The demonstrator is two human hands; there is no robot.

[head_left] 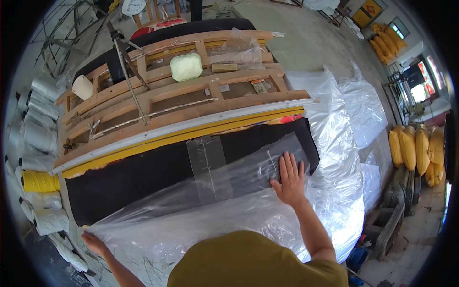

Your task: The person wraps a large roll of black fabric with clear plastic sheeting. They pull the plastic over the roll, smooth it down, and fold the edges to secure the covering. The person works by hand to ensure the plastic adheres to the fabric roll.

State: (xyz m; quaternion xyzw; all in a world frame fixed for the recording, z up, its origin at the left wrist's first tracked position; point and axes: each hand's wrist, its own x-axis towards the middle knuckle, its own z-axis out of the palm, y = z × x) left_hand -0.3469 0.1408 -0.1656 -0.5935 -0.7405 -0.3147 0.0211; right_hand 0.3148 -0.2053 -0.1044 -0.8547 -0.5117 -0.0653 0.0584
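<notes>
A clear plastic sheet (pixel 167 221) stretches slantwise over the front of a black cloth-covered surface (pixel 129 174). At the near left, my left hand (pixel 95 243) is closed on the sheet's corner, its fingertips partly hidden. My right hand (pixel 290 179) lies flat on the sheet toward the right end, with fingers stretched out. Beneath the sheet, a clear strip (pixel 209 165) runs across the black cloth. Loose folds of the plastic hang toward my body.
Beyond the cloth lies a wooden slatted frame (pixel 181 107) with a yellow-and-white edge bar (pixel 191 128). A pale green block (pixel 186 67) and a metal rod stand (pixel 126 71) rest on it. Yellow twine (pixel 40 182) sits left; shiny plastic (pixel 337 158) spreads right.
</notes>
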